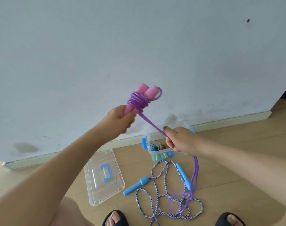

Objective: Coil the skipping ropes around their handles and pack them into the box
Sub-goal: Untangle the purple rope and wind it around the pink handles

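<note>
While the left hand (118, 119) clamps its curled fingers around the lower ends of the two pink handles (143, 95), held together and raised toward 11 o'clock of the head view, the purple rope (152, 124) already circles them in several tight turns. From that coil the rope runs taut toward 4 o'clock into the right hand (179, 141), whose fingers pinch it; the slack hangs down to a loose loop at 5 o'clock, lying over the striped rope (161, 198) with blue handles (135, 185) on the floor. To wind well, I judge the right hand should keep tension, lay each turn beside the last, and feed slack steadily. The box (161, 152) sits open at 5 o'clock against the wall, holding coiled ropes, its lid (104, 178) at 7 o'clock.
</note>
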`<act>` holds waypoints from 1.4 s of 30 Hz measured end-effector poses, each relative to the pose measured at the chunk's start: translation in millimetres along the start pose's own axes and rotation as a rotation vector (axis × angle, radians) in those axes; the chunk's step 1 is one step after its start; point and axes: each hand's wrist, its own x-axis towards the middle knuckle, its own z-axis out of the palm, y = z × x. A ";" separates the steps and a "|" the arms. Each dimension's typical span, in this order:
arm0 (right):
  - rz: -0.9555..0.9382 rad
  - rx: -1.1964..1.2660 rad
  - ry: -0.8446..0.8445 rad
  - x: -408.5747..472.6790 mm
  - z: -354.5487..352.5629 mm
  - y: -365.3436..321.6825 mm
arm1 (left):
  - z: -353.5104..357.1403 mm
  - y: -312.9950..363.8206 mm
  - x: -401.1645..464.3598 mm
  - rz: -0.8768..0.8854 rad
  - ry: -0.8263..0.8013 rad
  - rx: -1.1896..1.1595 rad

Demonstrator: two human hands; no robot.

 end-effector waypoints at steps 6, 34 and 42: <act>-0.145 -0.184 0.102 -14.4 7.4 -24.0 | -4.9 -22.4 2.6 0.036 -0.012 0.551; -0.627 -0.475 0.480 -8.1 -42.4 -89.7 | 47.7 14.8 -43.8 0.418 -0.480 0.943; -0.364 -0.453 0.414 25.8 -55.6 -43.0 | 57.7 40.2 -62.7 0.611 -0.443 0.611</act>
